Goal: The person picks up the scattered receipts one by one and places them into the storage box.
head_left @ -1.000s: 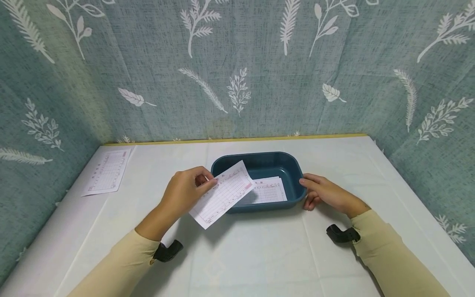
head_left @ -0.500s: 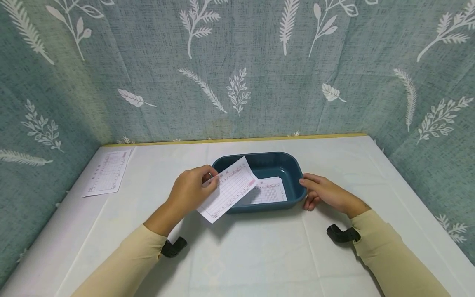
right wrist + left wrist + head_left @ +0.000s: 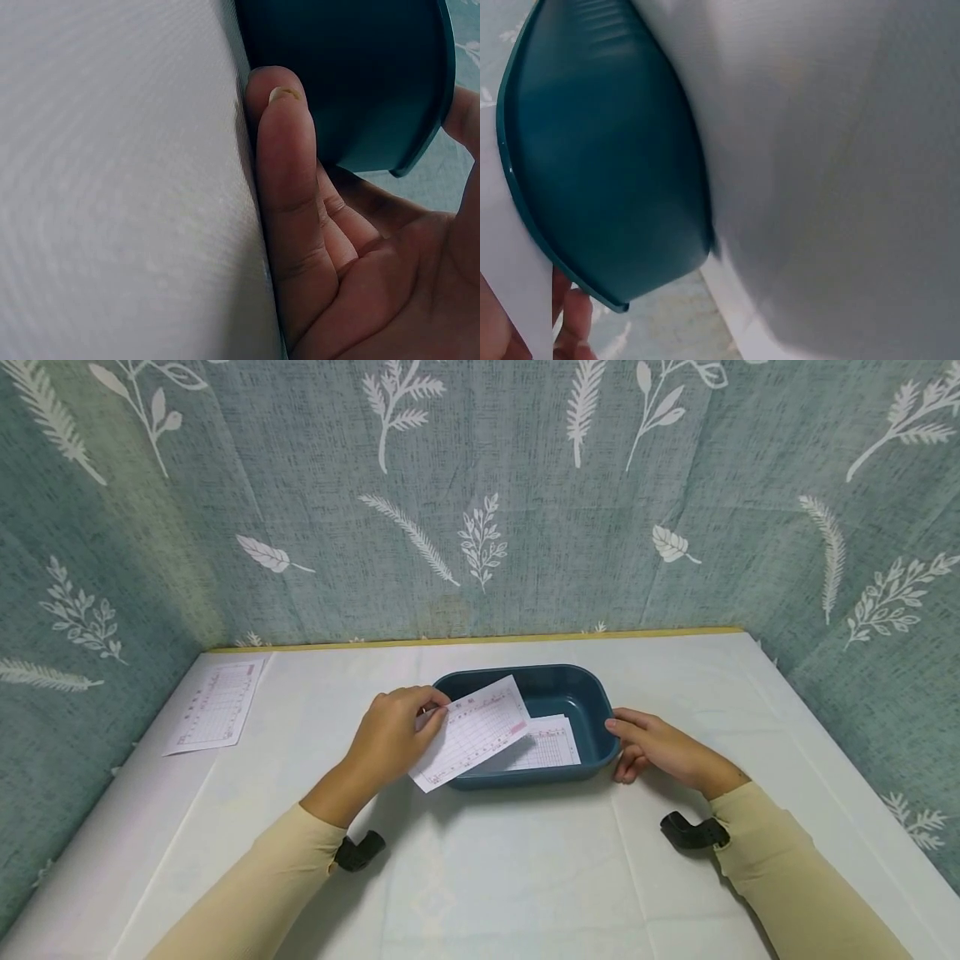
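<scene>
My left hand [image 3: 386, 735] pinches the edge of a white printed form [image 3: 480, 731] between thumb and fingers. The sheet is tilted and overlaps the left part of a dark teal plastic bin [image 3: 596, 706]. Inside the bin lie more printed forms [image 3: 555, 747], partly hidden by the held one. My right hand [image 3: 660, 750] holds the bin's right end, thumb at the rim and fingers [image 3: 289, 157] against the outer wall, low by the tabletop. In the left wrist view the held sheet [image 3: 514, 247] passes beside the bin's rim [image 3: 508, 161].
Another printed form [image 3: 217, 706] lies flat at the table's far left. The white-covered table [image 3: 517, 868] ends at a yellow strip [image 3: 360, 646] along a leaf-patterned fabric wall [image 3: 555, 552]. Fabric also closes off both sides. A black device [image 3: 360, 852] sits at my left wrist.
My left hand has moved right and slightly up with the form, turning it a little flatter across the bin. My right hand and the bin have hardly moved.
</scene>
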Demonstrator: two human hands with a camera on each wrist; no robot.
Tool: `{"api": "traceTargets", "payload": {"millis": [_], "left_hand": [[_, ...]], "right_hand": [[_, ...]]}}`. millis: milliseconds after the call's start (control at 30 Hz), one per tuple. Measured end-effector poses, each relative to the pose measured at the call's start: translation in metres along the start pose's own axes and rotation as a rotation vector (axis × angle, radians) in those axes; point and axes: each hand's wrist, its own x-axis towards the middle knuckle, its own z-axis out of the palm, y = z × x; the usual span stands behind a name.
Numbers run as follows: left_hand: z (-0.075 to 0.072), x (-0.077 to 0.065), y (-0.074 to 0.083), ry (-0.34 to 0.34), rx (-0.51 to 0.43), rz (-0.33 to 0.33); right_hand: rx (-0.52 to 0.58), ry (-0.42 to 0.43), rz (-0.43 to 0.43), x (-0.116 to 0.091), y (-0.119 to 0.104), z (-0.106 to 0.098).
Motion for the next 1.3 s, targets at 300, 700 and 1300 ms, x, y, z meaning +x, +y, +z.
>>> {"api": "traceTargets", "payload": {"millis": [300, 700, 1300], "left_hand": [[0.006, 0.004, 0.002, -0.013, -0.001, -0.006], [0.016, 0.009, 0.004, -0.028, -0.018, 0.026], [0.025, 0.024, 0.007, -0.076, -0.007, 0.053]], "right_hand": [[-0.003, 0.002, 0.003, 0.001, 0.000, -0.001], [0.003, 0.000, 0.003, 0.000, 0.001, -0.001], [0.003, 0.006, 0.007, 0.002, 0.000, -0.001]]}}
